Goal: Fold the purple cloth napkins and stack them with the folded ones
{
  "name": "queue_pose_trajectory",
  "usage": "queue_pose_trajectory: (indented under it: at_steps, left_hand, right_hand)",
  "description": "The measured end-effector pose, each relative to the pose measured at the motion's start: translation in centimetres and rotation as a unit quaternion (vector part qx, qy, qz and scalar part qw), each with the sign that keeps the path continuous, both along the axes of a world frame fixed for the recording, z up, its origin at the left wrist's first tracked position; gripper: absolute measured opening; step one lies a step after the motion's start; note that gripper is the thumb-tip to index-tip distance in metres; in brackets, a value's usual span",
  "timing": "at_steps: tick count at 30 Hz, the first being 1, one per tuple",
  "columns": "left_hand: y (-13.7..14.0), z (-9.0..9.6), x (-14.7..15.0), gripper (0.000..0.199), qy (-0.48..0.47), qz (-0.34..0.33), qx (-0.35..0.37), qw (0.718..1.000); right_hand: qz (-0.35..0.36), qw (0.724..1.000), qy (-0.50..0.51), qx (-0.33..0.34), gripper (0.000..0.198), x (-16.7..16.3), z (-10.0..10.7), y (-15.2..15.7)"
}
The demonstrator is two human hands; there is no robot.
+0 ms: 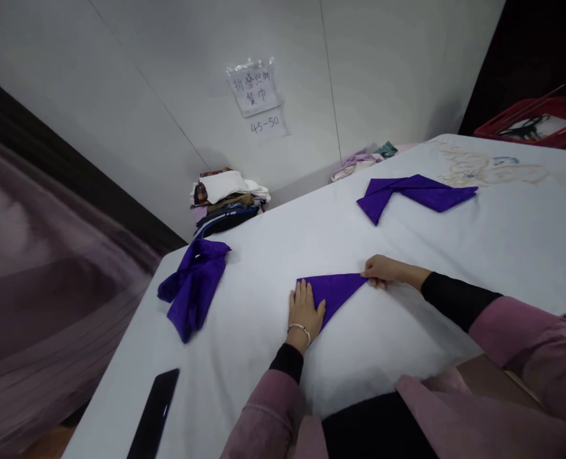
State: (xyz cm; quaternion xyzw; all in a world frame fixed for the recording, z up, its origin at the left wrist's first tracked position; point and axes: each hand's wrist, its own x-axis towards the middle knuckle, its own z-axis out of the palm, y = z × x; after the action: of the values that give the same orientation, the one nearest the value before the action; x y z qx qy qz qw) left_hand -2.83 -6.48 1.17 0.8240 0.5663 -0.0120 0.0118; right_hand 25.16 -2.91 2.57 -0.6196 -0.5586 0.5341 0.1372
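Note:
A purple cloth napkin (pixel 336 294), folded into a triangle, lies in front of me on the white-covered table (pixel 273 248). Across its left side my left hand (pixel 306 309) rests flat with the fingers stretched out. My right hand (pixel 379 271) pinches the triangle's right corner between thumb and fingers. Farther off to the right is a second purple napkin (pixel 417 190), folded into a bent band with pointed ends. At the left edge of the table a third purple napkin (pixel 197 284) sits loosely bunched.
A black phone (pixel 153 414) lies at the near left. Beyond the far edge stands a stack of folded clothes (pixel 228 201), with more cloth (pixel 357 162) to its right. A red basket (pixel 536 121) holding scissors is at the far right. Handwritten paper signs (pixel 257 95) hang on the wall.

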Motion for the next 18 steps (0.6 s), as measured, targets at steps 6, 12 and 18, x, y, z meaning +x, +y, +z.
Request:
queue_pose_trajectory:
  at_steps: [6, 12, 18]
  left_hand:
    - [0.0, 0.3, 0.1, 0.064, -0.005, 0.000, -0.005, 1.000]
    - [0.0, 0.3, 0.1, 0.065, -0.012, 0.003, -0.010, 1.000]
    - [0.1, 0.2, 0.1, 0.064, -0.013, 0.001, -0.009, 1.000]
  right_hand:
    - [0.009, 0.998, -0.062, 0.014, 0.029, -0.4, 0.8, -0.1]
    - [0.000, 0.999, -0.044, 0.001, 0.015, 0.2, 0.4, -0.4]
    - [-0.013, 0.999, 0.029, -0.003, 0.010, 1.0, 0.0, -1.0]
